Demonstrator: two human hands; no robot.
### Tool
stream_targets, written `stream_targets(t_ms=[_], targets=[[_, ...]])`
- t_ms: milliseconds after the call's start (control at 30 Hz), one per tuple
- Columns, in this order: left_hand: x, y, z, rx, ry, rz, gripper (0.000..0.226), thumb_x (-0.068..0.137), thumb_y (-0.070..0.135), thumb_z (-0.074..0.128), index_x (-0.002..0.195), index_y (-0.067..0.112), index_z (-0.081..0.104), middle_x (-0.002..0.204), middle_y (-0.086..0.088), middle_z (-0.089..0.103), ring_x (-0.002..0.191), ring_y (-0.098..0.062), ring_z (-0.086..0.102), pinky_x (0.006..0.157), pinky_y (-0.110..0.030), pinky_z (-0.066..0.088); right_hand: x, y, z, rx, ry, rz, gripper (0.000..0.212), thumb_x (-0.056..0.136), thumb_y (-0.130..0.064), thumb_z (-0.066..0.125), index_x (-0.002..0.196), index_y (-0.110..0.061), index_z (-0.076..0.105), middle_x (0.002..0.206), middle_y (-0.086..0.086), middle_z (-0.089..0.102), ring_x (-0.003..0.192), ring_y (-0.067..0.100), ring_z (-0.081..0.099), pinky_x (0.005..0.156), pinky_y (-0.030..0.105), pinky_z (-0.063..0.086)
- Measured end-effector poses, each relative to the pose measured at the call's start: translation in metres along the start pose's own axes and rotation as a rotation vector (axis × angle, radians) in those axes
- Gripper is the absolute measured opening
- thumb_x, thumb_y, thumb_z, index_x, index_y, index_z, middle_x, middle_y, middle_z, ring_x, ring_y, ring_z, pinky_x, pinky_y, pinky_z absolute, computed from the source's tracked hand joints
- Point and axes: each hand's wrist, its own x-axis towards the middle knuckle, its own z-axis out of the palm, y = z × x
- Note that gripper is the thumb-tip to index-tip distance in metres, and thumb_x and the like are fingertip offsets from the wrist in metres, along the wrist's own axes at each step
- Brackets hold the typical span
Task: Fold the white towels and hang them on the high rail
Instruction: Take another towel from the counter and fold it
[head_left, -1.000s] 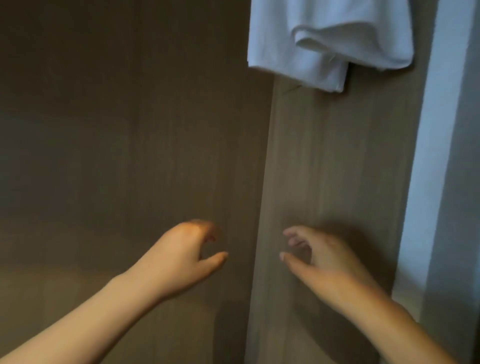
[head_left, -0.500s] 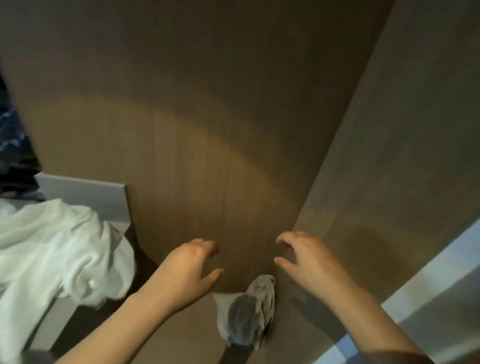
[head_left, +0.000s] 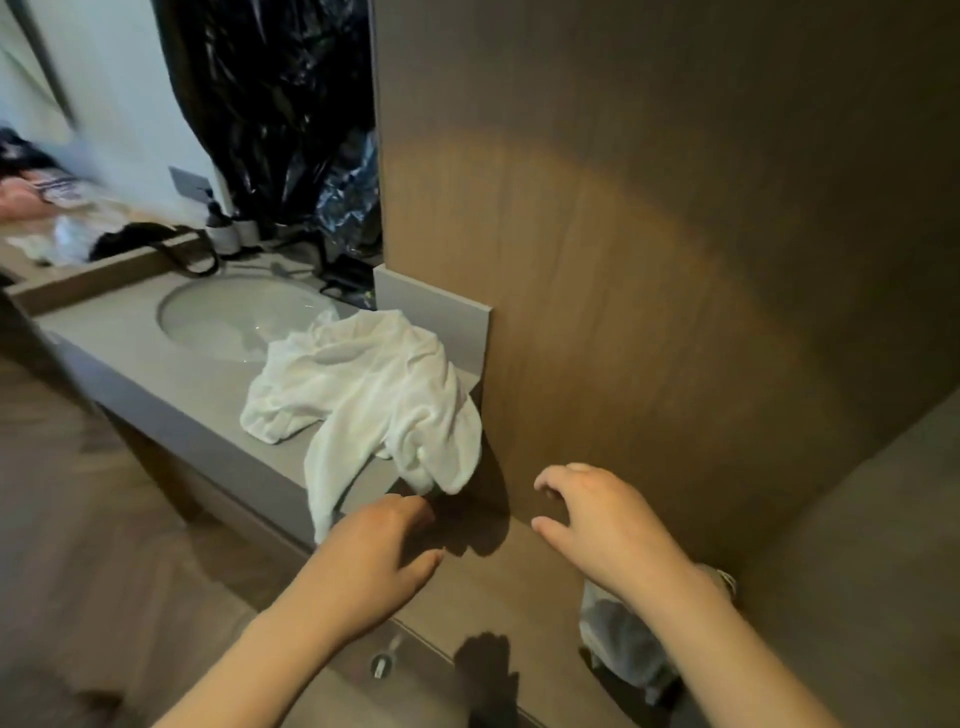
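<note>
White towel (head_left: 363, 395) crumpled on counter (head_left: 171, 374), untouched.

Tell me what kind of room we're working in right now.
Most likely a bathroom, perhaps a hotel's: a round sink set in a grey vanity counter, a crumpled white towel on the counter's end, and wood-panelled walls.

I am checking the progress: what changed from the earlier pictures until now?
The view swung down and left from the hung towel to a crumpled white towel on the counter. Left hand now reaches near it. Unchanged: both hands, including right hand, empty and open.
</note>
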Motion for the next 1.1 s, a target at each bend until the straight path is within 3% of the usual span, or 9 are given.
stream_targets(t_ms=[67,333,467,600,800,900,1033,1100], targets=[[-0.006,-0.024,-0.005,-0.013,0.013,-0.059,0.034,0.089,0.049,0.057,0.119,0.033,0.054,0.116,0.015,0.059,0.1,0.0,0.054,0.08,-0.012,0.04,0.017,-0.02,0.009,0.01,-0.027,-0.046,0.04,0.093,-0.039,0.063,0.131,-0.033,0.053,0.123,-0.012,0.057,0.106,0.006,0.058,0.078,0.018,0.044],[-0.006,-0.13,-0.041,-0.08,0.051,-0.201,0.036,0.09,0.045,0.057,0.123,0.032,0.054,0.12,0.015,0.058,0.106,0.0,0.054,0.087,-0.01,0.039,0.088,-0.104,0.041,0.045,-0.089,-0.098,0.042,0.093,-0.042,0.061,0.132,-0.03,0.054,0.126,-0.01,0.059,0.112,0.009,0.057,0.087,0.022,0.048],[0.006,-0.183,-0.062,-0.091,0.052,-0.196,0.034,0.091,0.046,0.057,0.121,0.031,0.054,0.119,0.016,0.057,0.105,0.001,0.054,0.086,-0.01,0.04,0.118,-0.145,0.058,0.115,-0.098,-0.065,0.04,0.092,-0.039,0.061,0.131,-0.029,0.055,0.122,-0.009,0.06,0.103,0.005,0.056,0.08,0.018,0.044],[0.023,-0.219,-0.077,-0.116,0.039,-0.158,0.033,0.091,0.045,0.057,0.121,0.031,0.055,0.118,0.016,0.057,0.105,0.001,0.054,0.087,-0.013,0.041,0.137,-0.171,0.074,0.209,-0.078,0.008,0.034,0.092,-0.037,0.063,0.125,-0.031,0.059,0.106,-0.017,0.058,0.078,-0.005,0.056,0.065,0.007,0.038],[0.066,-0.244,-0.083,-0.171,0.001,-0.133,0.029,0.091,0.043,0.056,0.118,0.033,0.056,0.115,0.017,0.059,0.101,0.0,0.055,0.087,-0.016,0.045,0.164,-0.173,0.083,0.262,-0.112,0.184,0.023,0.09,-0.04,0.064,0.112,-0.041,0.057,0.103,-0.02,0.057,0.087,-0.001,0.056,0.081,0.016,0.047],[0.093,-0.249,-0.082,-0.186,0.009,-0.153,0.02,0.089,0.042,0.057,0.109,0.037,0.057,0.107,0.017,0.06,0.094,-0.001,0.055,0.084,-0.022,0.048,0.187,-0.166,0.083,0.282,-0.122,0.219,0.025,0.091,-0.039,0.061,0.115,-0.039,0.057,0.1,-0.02,0.055,0.089,0.002,0.057,0.083,0.021,0.053],[0.131,-0.258,-0.087,-0.148,0.019,-0.129,0.02,0.088,0.043,0.058,0.106,0.034,0.058,0.106,0.015,0.06,0.093,-0.002,0.055,0.083,-0.024,0.049,0.222,-0.154,0.082,0.252,-0.08,0.192,0.028,0.091,-0.039,0.064,0.118,-0.03,0.061,0.107,-0.013,0.062,0.089,0.003,0.053,0.07,0.009,0.04],[0.152,-0.261,-0.09,-0.125,0.022,-0.124,0.026,0.088,0.043,0.059,0.111,0.031,0.059,0.109,0.015,0.06,0.099,-0.005,0.056,0.084,-0.023,0.047,0.241,-0.147,0.079,0.238,-0.057,0.157,0.032,0.089,-0.038,0.067,0.118,-0.028,0.062,0.112,-0.011,0.065,0.093,0.005,0.057,0.072,0.01,0.039]])
